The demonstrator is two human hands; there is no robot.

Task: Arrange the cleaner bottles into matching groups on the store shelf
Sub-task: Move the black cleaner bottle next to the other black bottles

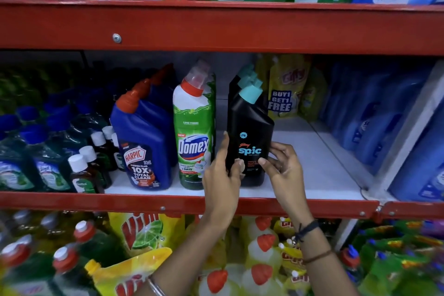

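Observation:
A black Spic bottle (pixel 249 127) with a teal cap stands at the front of the middle shelf, heading a row of like black bottles behind it. My left hand (pixel 222 170) grips its left side, thumb across the lower label. My right hand (pixel 282 167) touches its right lower side with fingertips. To the left stands a green-and-white Domex bottle (pixel 194 132), with more behind it. Further left is a row of blue Harpic bottles (pixel 141 142) with red caps.
White shelf board (pixel 317 163) lies bare right of the Spic row. Yellow pouches (pixel 286 86) stand at the back, blue bottles (pixel 374 115) on the right, small dark bottles (pixel 84 170) on the left. Red shelf rails (pixel 168 202) run above and below.

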